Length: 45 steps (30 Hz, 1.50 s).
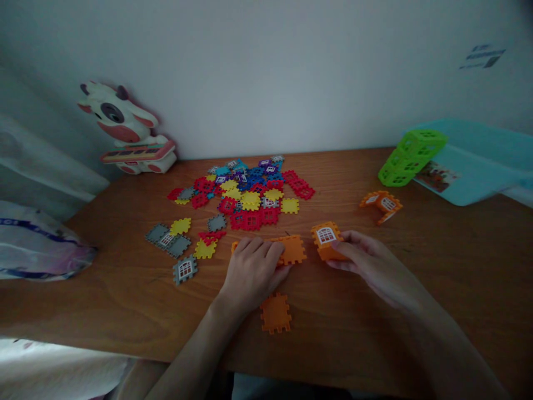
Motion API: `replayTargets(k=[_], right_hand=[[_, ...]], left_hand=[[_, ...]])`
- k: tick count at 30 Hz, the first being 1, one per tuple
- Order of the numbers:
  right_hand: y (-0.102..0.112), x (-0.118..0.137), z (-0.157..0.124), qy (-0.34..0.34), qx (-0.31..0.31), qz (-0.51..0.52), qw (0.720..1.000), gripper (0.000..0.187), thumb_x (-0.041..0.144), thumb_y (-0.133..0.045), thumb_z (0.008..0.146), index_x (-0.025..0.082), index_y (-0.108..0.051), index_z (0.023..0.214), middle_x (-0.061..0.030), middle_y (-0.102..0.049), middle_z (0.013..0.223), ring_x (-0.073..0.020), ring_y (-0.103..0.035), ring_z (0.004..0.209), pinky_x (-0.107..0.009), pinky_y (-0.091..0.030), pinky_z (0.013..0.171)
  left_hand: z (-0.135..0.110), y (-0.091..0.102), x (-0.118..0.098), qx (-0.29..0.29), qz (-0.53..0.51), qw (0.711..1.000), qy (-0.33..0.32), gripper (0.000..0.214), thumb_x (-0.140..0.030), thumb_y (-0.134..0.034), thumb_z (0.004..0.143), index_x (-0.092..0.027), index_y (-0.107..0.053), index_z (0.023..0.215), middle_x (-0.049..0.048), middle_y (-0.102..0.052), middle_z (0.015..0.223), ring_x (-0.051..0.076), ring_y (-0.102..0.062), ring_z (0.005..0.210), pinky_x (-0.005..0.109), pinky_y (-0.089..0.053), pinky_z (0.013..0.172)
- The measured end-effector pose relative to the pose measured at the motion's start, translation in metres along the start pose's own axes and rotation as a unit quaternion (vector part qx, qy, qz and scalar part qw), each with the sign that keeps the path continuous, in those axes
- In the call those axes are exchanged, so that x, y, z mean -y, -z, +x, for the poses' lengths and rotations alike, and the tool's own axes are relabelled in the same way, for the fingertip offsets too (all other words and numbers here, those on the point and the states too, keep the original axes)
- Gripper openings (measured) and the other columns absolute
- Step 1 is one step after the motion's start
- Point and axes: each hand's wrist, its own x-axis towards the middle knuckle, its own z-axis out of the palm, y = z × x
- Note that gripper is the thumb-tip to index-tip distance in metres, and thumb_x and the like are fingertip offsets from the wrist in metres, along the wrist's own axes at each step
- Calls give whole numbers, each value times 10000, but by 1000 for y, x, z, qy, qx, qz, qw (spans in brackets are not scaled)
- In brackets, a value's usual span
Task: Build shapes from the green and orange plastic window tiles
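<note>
My right hand (366, 260) grips an orange interlocking plastic piece (327, 241) with a white window, its fingers wrapped around the near side. My left hand (252, 273) lies over an orange square tile (292, 250), fingers curved across its left part and hiding much of it. A sliver of orange (234, 246) shows beyond my left fingers, and I cannot tell if it is the same tile. A loose orange tile (275, 314) lies flat just below my left hand. The two hands are a short way apart.
A heap of red, yellow, blue and grey tiles (245, 191) lies on the wooden table (104, 294), with grey window tiles (185, 269) nearer. An orange window assembly (382, 205) stands right. A green tile cube (412, 158), teal box (470, 161) and toy cow (125, 128) stand behind.
</note>
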Motion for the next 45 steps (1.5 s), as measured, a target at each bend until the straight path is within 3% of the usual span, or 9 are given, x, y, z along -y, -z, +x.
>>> replayTargets(k=[7, 16, 21, 27, 37, 45], right_hand=[[-16, -2, -7, -69, -6, 125, 990, 197, 219, -831, 738, 215, -711, 895, -46, -767, 997, -184, -735, 857, -296, -664, 726], [-25, -6, -8, -90, -2, 161, 983, 210, 205, -841, 722, 226, -703, 879, -40, -762, 1019, -178, -717, 855, -267, -654, 651], [-32, -6, -4, -96, 15, 131, 987, 230, 360, -849, 784, 203, -723, 894, -56, -740, 1001, -170, -699, 871, -228, -633, 605], [-34, -10, -3, -97, 24, 119, 988, 265, 390, -865, 778, 197, -723, 890, -46, -754, 961, -136, -697, 800, -192, -606, 593], [-36, -9, -2, -52, 15, 95, 994, 299, 406, -894, 732, 204, -732, 879, -16, -752, 911, -123, -697, 775, -199, -614, 633], [-37, -6, -3, -81, 15, 92, 992, 269, 365, -885, 749, 190, -723, 874, -32, -764, 915, -120, -689, 745, -199, -610, 613]], left_hand=[[-6, -5, 8, -38, -46, 998, -25, 279, -303, -628, 982, -128, -694, 1189, 51, -797, 872, 223, -726, 717, 361, -584, 657], [-6, -9, 10, -69, -167, 984, -10, 254, -341, -648, 997, -164, -753, 1146, 41, -817, 911, 182, -754, 716, 327, -614, 651], [-9, -10, 13, -52, -214, 975, 1, 253, -325, -699, 963, -192, -761, 1170, 40, -820, 940, 190, -763, 757, 335, -625, 671], [-9, -6, 13, -22, -286, 957, 45, 281, -357, -744, 923, -224, -771, 1169, 38, -821, 957, 190, -761, 771, 343, -634, 707], [-7, -4, 16, -2, -273, 961, 33, 261, -334, -705, 952, -243, -773, 1187, 45, -813, 971, 207, -750, 824, 354, -628, 720], [-6, -3, 18, -1, -291, 956, 31, 242, -319, -713, 946, -245, -781, 1167, 33, -817, 974, 196, -746, 821, 346, -621, 720]])
